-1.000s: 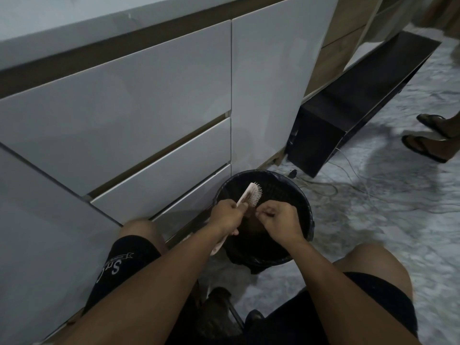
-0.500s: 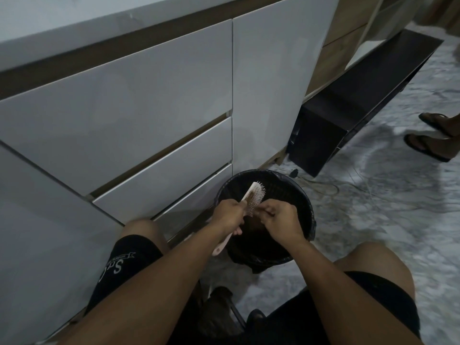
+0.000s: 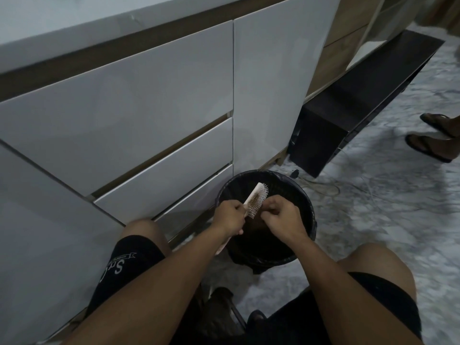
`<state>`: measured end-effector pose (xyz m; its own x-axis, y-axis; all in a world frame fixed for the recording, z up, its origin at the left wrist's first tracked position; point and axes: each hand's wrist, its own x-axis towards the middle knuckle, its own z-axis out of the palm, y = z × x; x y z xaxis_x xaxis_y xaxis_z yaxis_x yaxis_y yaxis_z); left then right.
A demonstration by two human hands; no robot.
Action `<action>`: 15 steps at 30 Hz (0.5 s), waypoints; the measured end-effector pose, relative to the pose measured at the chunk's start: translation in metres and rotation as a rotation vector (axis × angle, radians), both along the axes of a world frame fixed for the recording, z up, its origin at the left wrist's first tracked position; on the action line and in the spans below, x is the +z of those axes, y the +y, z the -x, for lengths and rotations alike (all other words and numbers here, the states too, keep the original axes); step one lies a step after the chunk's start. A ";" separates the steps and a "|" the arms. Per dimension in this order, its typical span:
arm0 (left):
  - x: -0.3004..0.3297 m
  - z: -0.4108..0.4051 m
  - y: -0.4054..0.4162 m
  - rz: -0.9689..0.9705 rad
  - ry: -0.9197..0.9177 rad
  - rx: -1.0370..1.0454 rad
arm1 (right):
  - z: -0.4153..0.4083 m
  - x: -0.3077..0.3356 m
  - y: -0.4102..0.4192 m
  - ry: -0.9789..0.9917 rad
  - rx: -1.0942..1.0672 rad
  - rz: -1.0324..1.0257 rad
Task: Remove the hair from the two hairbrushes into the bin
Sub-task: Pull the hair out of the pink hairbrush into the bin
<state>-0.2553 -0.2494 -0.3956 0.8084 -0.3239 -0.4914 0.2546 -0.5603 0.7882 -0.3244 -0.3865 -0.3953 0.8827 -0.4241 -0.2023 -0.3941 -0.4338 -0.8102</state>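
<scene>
Hairbrush (image 3: 256, 201), one only in view, is held tilted over the open mouth of the bin (image 3: 302, 192), its head pointing up and away from the person and its bristle side turned toward the right hand (image 3: 282, 219). The left hand (image 3: 230, 216) is closed around the handle just below the head, and the handle's end pokes out beneath that hand, past the bin's near-left rim. The right hand touches the bristles with thumb and fingers pinched together; whether any hair is caught between them cannot be told.

One bin stands on the marble-patterned floor (image 3: 388, 220), round, dark and lined with a black bag, and its inside is too dark to read. Its far-left rim sits just beside the foot of the white cabinet (image 3: 139, 100), so there is little room on that side. To the right the floor lies open. The person's two knees flank the bin, the left one close against the cabinet front, the right one out over the open floor.

Behind the bin a dark box-like unit (image 3: 348, 115) lies along the wall, with thin cables (image 3: 331, 189) trailing across the floor near it. Two sandalled feet (image 3: 433, 143) of another person stand at the right edge, well apart from the bin.
</scene>
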 end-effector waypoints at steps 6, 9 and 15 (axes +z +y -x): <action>-0.002 0.005 -0.003 0.015 0.004 -0.004 | 0.000 -0.008 0.001 -0.039 -0.028 -0.004; -0.005 0.006 -0.003 -0.011 -0.012 0.001 | 0.001 -0.007 -0.001 -0.009 -0.004 -0.004; -0.007 0.002 0.000 -0.046 -0.041 0.026 | 0.001 -0.009 -0.005 0.063 -0.008 0.031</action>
